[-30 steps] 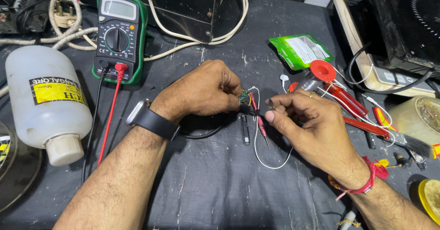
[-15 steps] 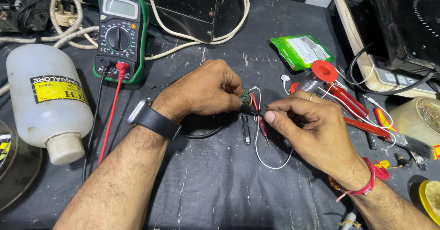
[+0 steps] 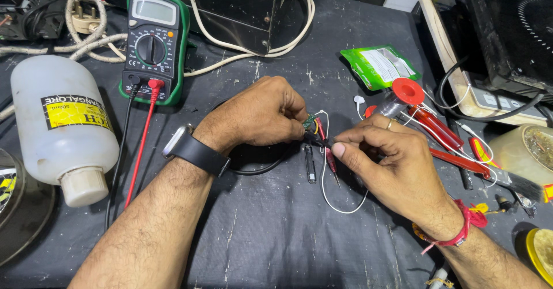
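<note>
L hand (image 3: 262, 116) closed on small green circuit board (image 3: 309, 121) w/ wires; R hand (image 3: 391, 165) pinches black probe tip (image 3: 320, 141) against it, multimeter (image 3: 152, 44) behind on desk (image 3: 276, 231).

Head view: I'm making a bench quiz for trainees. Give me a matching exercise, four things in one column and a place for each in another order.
Things:
1. multimeter
2. white plastic bottle
3. green pouch
4. red solder spool

Places:
A. lying on its side at the left edge of the black table
B. just beyond the right hand, beside red-handled tools
C. upper left, with black and red leads plugged in
D. upper right, in front of the pale board

Pairs: 1-C, 2-A, 3-D, 4-B
</note>
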